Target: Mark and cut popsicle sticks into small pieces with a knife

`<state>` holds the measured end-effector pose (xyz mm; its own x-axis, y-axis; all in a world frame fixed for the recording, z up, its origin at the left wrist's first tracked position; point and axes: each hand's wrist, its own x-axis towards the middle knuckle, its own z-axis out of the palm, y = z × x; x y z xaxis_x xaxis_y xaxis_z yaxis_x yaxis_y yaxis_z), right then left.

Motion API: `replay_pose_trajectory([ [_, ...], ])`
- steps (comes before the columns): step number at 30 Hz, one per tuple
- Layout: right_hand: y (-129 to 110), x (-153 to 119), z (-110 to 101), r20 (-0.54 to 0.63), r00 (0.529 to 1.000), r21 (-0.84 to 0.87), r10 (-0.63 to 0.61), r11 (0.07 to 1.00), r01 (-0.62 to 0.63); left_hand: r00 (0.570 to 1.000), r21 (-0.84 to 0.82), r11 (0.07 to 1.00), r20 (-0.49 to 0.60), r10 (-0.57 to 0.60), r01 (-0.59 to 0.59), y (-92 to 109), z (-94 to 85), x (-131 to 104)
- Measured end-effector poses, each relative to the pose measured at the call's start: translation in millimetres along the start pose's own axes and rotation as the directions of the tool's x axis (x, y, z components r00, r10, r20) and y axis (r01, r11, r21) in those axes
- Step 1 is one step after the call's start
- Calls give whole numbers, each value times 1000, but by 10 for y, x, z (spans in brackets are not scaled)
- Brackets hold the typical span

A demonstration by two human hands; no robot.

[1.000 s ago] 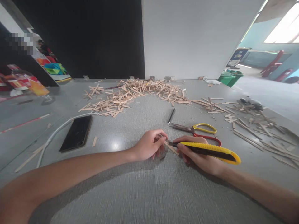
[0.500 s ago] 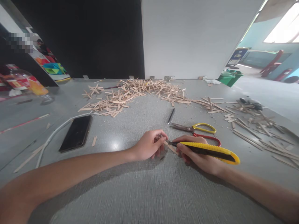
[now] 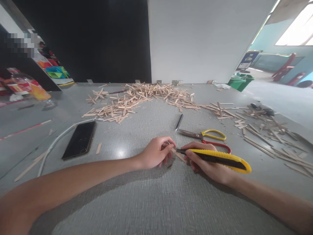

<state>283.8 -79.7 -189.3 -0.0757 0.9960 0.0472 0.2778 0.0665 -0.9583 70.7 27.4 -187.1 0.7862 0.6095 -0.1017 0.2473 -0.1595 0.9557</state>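
Note:
Between my hands is a thin, pale wooden stick [image 3: 180, 156], tilted slightly down to the right. My left hand [image 3: 159, 151] pinches its upper left end between thumb and fingers. A yellow and black utility knife [image 3: 220, 160] lies in the grip of my right hand [image 3: 207, 163], its handle pointing right. The knife's tip is against or just over the stick; whether it cuts in I cannot tell. Just beyond my right hand lie scissors [image 3: 202, 134] with one yellow and one red handle. A dark pen [image 3: 179, 122] rests near the scissors' tips.
A heap of wooden sticks [image 3: 141, 98] lies at the back of the grey table [image 3: 137, 202], under a black and white panel. More strips [image 3: 276, 140] are scattered on the right. A phone [image 3: 79, 140], white cable [image 3: 55, 140] and bottle [image 3: 36, 89] are on the left.

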Motion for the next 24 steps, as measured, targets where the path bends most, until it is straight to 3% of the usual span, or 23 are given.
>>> replay_pose_trajectory([
  [24, 17, 5, 9, 12, 1000, -6, -24, 1000, 24, 1000, -2, 1000, -6, -7, 7, -23, 12, 15],
])
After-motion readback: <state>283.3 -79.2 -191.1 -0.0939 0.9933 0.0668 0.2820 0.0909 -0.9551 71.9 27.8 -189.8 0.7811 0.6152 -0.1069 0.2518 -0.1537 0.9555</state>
